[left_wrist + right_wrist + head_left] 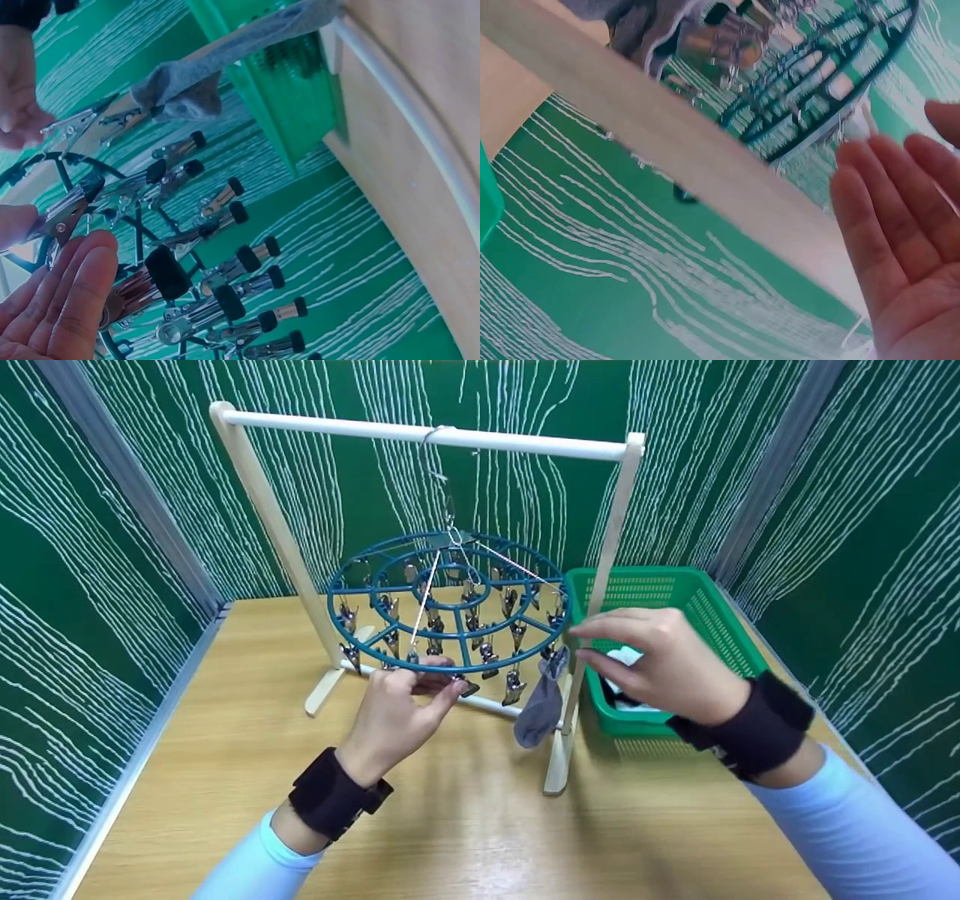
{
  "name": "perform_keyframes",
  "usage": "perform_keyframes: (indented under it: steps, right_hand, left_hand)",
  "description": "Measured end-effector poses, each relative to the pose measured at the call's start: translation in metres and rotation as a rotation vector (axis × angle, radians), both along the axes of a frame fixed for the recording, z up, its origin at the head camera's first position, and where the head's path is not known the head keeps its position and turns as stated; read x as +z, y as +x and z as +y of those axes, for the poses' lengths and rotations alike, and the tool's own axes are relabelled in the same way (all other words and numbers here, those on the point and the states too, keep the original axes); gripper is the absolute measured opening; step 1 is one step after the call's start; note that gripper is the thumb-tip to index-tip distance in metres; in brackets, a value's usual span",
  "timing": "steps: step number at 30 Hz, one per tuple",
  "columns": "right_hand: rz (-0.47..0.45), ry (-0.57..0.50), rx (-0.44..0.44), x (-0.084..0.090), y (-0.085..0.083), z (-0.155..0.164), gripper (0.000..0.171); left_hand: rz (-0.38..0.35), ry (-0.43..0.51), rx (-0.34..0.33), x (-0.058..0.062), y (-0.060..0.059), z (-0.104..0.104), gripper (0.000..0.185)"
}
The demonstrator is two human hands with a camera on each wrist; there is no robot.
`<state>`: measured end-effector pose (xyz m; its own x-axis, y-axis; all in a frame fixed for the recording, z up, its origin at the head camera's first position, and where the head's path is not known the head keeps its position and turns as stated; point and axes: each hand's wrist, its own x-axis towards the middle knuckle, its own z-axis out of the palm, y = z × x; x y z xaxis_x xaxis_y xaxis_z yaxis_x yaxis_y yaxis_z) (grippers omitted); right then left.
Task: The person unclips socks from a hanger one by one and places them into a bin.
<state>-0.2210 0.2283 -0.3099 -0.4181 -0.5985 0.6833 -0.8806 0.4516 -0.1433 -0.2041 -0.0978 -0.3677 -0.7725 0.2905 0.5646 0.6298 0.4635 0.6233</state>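
Note:
A round blue-green clip hanger (463, 667) hangs by its hook from the rack's top bar, with several metal clips around its rings. At its front rim my left hand (401, 716) pinches one metal clip (61, 214) between thumb and fingers; the clip has dark tips. A grey sock (538, 712) dangles from the hanger's right side, held by a clip. My right hand (660, 660) is beside the right post, fingers extended and thumb apart, holding nothing. In the right wrist view its fingers (892, 202) are straight, near the post (667, 142).
The wooden rack (619, 510) stands on a light wood table (247, 780). Behind its right post is a green basket (720, 622) with white and dark cloth (622, 656) inside. Green walls with white wavy lines surround the table.

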Motion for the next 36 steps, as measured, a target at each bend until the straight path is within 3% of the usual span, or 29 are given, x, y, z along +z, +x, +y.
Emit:
perform_keyframes:
  steps: [6, 10, 16, 19, 25, 29, 32, 36]
  right_hand:
    - [0.096, 0.11, -0.108, -0.011, 0.0, -0.024, 0.036]
    - [0.093, 0.178, -0.162, -0.016, -0.002, -0.032, 0.036]
    - [0.079, 0.197, -0.171, -0.017, -0.006, -0.037, 0.032]
    - [0.088, 0.186, -0.174, -0.017, -0.006, -0.037, 0.033]
    - [0.105, 0.172, -0.175, -0.014, -0.006, -0.039, 0.033]
    - [0.129, 0.162, -0.17, -0.015, -0.006, -0.039, 0.031]
    - [0.156, 0.147, -0.158, -0.016, -0.006, -0.04, 0.03]
    - [0.207, 0.115, -0.133, -0.018, -0.007, -0.043, 0.028]
  left_hand:
    - [0.005, -0.011, 0.008, 0.001, 0.003, -0.001, 0.023]
    - [0.044, -0.032, 0.01, 0.0, 0.005, -0.002, 0.026]
    - [0.129, -0.094, 0.052, 0.0, 0.009, -0.003, 0.018]
    - [0.25, -0.154, 0.099, -0.001, 0.012, -0.004, 0.015]
    - [0.62, -0.249, 0.163, 0.004, 0.015, -0.005, 0.015]
    - [0.833, -0.262, 0.168, 0.01, 0.015, -0.004, 0.016]
    - [0.947, -0.261, 0.15, 0.014, 0.015, -0.002, 0.022]
    - [1.027, -0.282, 0.143, 0.019, 0.014, 0.003, 0.019]
